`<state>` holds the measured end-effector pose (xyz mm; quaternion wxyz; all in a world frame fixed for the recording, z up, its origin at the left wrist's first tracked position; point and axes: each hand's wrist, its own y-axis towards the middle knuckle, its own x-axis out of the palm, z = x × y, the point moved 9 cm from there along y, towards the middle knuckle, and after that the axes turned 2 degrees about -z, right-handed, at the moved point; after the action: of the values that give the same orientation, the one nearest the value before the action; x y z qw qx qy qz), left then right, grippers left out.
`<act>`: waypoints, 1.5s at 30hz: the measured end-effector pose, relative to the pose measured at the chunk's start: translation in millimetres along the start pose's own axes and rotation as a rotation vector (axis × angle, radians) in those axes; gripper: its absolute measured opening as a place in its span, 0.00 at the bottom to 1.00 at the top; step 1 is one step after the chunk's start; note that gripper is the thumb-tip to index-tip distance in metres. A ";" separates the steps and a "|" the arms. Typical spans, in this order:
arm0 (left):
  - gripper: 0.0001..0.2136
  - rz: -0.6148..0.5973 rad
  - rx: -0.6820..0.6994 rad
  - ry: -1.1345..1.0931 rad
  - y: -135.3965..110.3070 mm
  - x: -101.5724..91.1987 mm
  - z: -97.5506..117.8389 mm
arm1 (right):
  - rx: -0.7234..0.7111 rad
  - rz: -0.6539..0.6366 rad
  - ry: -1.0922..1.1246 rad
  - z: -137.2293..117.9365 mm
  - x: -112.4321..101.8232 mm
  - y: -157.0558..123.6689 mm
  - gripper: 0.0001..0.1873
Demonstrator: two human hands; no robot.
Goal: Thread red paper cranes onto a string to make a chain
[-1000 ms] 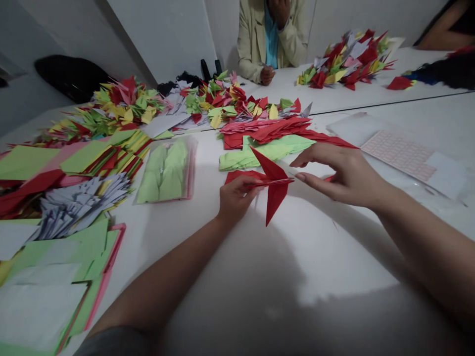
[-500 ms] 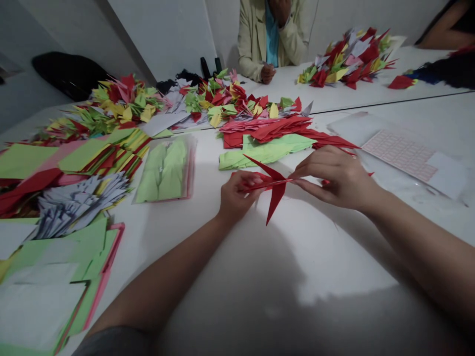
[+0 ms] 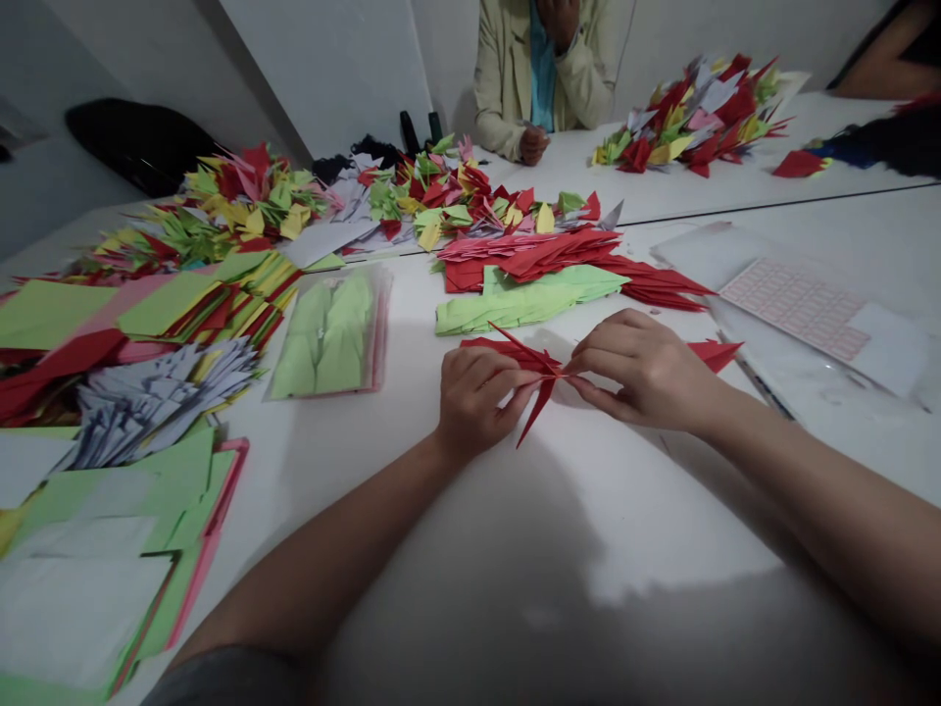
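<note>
Item: red origami, a folded paper form with narrow pointed flaps.

Location: The item was held in the air between both hands, over the desk, just in front of the green folds.

Left hand: The left hand was closed around the item's left side, with the left fingers curled over the paper and pinching it.

Right hand: The right hand was at the item's centre, with the right fingers drawn nearly together and pinching the paper at their tips. The exact contact was too small to tell.

Handling: The item was judged very light and thin. It appeared firm only along its creases, while its tips looked soft and easily bent. The thick folded centre was judged the safest place to hold it; the tips were not.

Nearby: A red stack lay beyond the green folds. Green sheets in a plastic sleeve lay to the left, and a pink grid sheet to the right.

Co-worker: A person in a beige jacket sat across the desk, with one hand resting on it.
</note>
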<state>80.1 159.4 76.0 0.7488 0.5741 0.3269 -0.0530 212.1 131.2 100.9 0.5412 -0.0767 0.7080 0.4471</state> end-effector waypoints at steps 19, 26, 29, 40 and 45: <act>0.01 -0.094 -0.017 0.018 5.5 3.8 12.9 | -0.030 0.063 0.010 -11.8 -0.6 0.2 0.06; 0.01 -0.031 -0.024 0.012 5.0 -2.2 10.6 | -0.029 0.089 0.058 -10.1 -6.4 0.9 0.03; 0.01 -0.014 -0.040 0.015 5.2 -3.9 8.7 | -0.024 0.081 0.056 -8.1 -8.0 1.4 0.03; 0.04 0.066 -0.124 -0.006 4.7 -12.7 -13.0 | 0.006 0.098 0.015 6.4 -15.2 -2.1 0.01; 0.11 0.039 -0.061 -0.005 4.3 -9.3 -3.7 | -0.012 0.087 0.019 4.1 -12.4 -1.4 0.02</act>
<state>73.3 161.4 84.2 0.7678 0.5570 0.3151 -0.0297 220.8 128.7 110.4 0.5141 -0.0533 0.7132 0.4735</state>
